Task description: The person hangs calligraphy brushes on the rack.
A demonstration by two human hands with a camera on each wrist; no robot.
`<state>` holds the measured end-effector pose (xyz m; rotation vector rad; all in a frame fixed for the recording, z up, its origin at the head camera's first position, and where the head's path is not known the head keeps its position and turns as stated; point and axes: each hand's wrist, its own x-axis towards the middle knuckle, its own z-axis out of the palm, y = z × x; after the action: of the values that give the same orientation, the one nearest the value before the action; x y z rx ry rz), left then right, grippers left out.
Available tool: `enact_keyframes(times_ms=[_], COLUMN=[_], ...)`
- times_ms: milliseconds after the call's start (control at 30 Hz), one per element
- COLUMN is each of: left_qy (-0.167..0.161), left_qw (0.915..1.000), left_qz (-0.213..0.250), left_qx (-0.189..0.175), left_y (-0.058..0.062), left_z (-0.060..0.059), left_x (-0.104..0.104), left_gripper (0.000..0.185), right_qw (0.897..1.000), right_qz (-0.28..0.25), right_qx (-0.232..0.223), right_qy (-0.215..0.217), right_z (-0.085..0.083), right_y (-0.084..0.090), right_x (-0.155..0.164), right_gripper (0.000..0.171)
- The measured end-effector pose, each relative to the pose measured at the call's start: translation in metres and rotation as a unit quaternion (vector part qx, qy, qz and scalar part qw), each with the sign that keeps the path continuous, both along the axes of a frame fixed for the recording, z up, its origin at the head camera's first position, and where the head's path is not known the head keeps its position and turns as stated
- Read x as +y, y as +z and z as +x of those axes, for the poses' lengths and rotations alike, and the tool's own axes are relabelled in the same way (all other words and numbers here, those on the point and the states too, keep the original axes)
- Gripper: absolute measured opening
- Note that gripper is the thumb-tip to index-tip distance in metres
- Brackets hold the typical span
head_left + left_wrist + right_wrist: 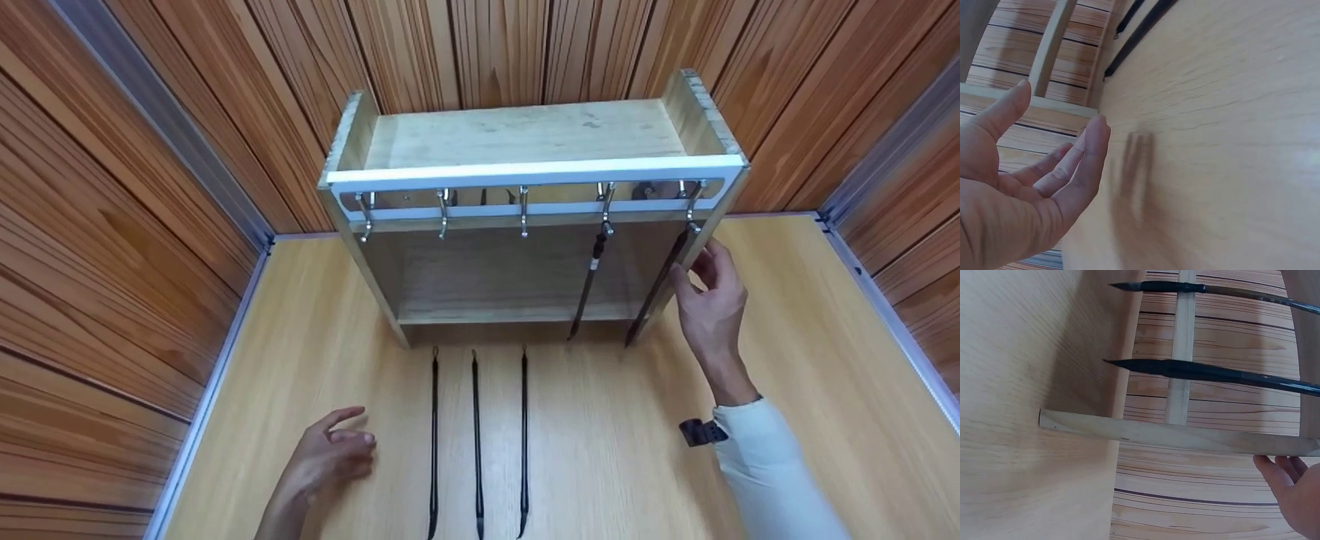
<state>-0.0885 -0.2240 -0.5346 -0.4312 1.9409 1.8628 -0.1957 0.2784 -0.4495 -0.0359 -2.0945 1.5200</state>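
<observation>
- Right hand [711,300]: fingers loosely spread, fingertips at the rack's [525,142] right side panel, beside the rightmost hanging brush [660,285]; nothing pinched.
- Left hand [330,454]: relaxed, spread, low over the tabletop [787,315] near its front-left.
- Three brushes [477,442] lie just beside it, front centre.

Left hand [330,450] low, fingers loosely spread, right hand [709,300] raised, fingers relaxed, sleeved forearm extended

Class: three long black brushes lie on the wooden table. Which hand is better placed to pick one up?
Left. The left hand hovers open beside the three black brushes; the right hand is up at the wooden hanging rack.
</observation>
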Motion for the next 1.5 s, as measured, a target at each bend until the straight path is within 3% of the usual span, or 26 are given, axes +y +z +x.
enact_keyframes(times_ms=[400, 633, 900, 1267, 1500], left_qy=[-0.004, 0.030, 0.043, 0.031, 0.017], left_qw=[0.9995, 0.9968, 0.9918, 0.9900, 0.9828], left_qz=[-0.029, -0.073, -0.119, -0.135, -0.180], left_qx=[0.012, 0.013, 0.019, 0.027, 0.035], left_y=[-0.015, -0.019, -0.019, -0.020, -0.020], left_z=[0.005, 0.003, 0.003, 0.004, 0.000], left_x=[0.014, 0.028, 0.038, 0.059, 0.074], left_gripper=[0.077, 0.077, 0.085, 0.084, 0.080], right_qw=[1.000, 1.000, 0.999, 0.999, 0.999], right_qz=[0.017, 0.026, 0.037, 0.035, 0.037], right_qx=[0.010, 0.017, 0.014, 0.019, 0.038], right_qy=[0.009, 0.004, 0.001, 0.004, -0.001], right_z=[-0.003, -0.003, -0.002, -0.002, -0.002], right_y=[-0.004, -0.006, -0.007, -0.008, -0.007], right_x=[0.000, 0.001, 0.001, 0.001, 0.001], right_gripper=[0.053, 0.051, 0.051, 0.050, 0.048])
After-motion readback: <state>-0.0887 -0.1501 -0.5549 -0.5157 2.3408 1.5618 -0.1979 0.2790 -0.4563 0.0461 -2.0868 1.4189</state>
